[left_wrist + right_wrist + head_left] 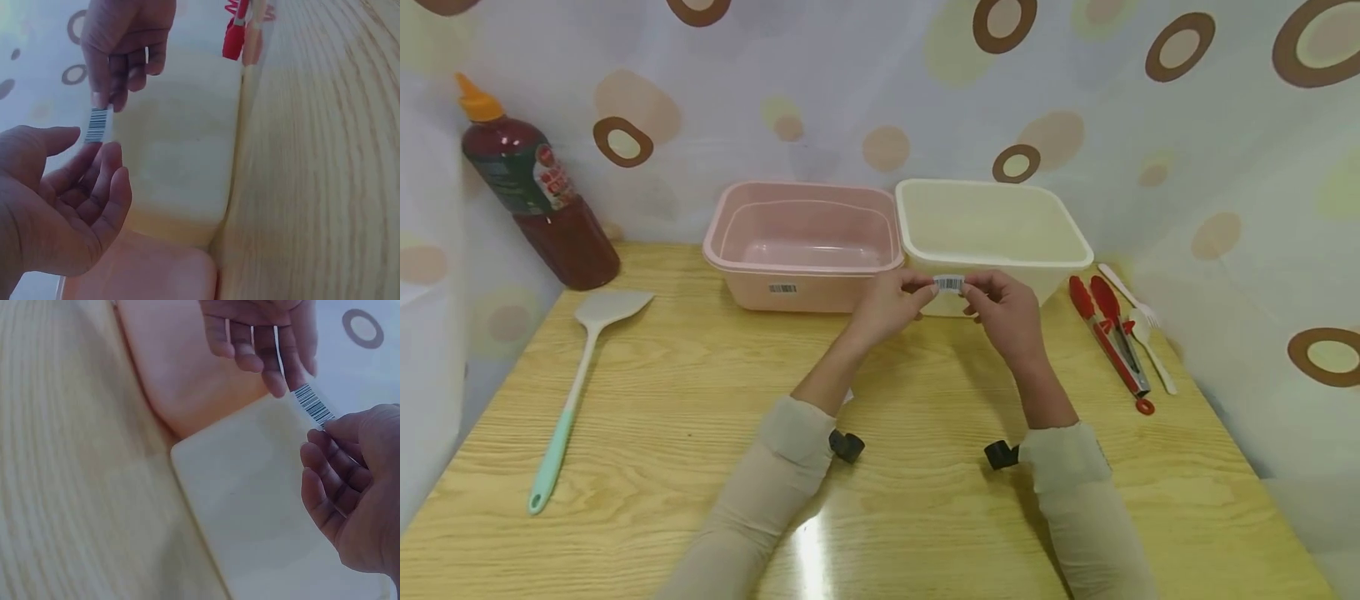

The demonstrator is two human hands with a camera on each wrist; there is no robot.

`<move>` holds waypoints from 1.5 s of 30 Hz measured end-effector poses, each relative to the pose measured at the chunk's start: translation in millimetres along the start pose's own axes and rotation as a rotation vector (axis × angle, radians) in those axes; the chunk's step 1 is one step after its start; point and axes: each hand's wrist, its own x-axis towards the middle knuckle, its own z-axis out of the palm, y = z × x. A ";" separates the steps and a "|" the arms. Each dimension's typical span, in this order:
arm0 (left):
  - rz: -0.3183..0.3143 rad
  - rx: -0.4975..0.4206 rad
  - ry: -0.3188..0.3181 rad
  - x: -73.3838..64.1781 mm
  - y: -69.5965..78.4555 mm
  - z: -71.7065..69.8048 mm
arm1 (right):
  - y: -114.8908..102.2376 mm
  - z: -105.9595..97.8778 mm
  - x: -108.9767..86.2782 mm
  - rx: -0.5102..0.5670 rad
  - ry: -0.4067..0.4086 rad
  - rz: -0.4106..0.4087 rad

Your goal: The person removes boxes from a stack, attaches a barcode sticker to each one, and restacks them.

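A small white barcode label (pixel 950 283) is held up between both hands, before the cream plastic bin (pixel 1075 257). My right hand (pixel 1009 317) pinches its right end between thumb and forefinger. At the other end, my left hand (pixel 883 308) touches the label with the forefinger; in the left wrist view the thumb (pixel 62 140) stands a little apart from it, and the other fingers are loosely bent. To the left, a pink plastic bin (pixel 805 271) sits against the cream one, with another barcode sticker (pixel 782 289) on its front wall.
A dark red sauce bottle (pixel 568 242) and a spatula (pixel 576 387) with a mint handle are on the left. Red-tipped tongs (pixel 1108 333), a white fork (pixel 1127 292) and a white spoon (pixel 1153 350) lie on the right. A white scrap (pixel 848 396) shows beside the left forearm.
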 end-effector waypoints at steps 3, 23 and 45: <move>-0.014 0.011 0.004 1.7 -0.3 3.0 | 6.2 -0.1 2.1 -0.027 0.007 0.021; -0.058 -0.009 -0.057 -1.6 -5.4 8.7 | 21.3 3.5 5.6 0.014 0.037 0.063; -0.034 -0.002 -0.090 -2.4 -5.7 11.5 | 24.5 11.3 6.5 -0.004 0.009 0.034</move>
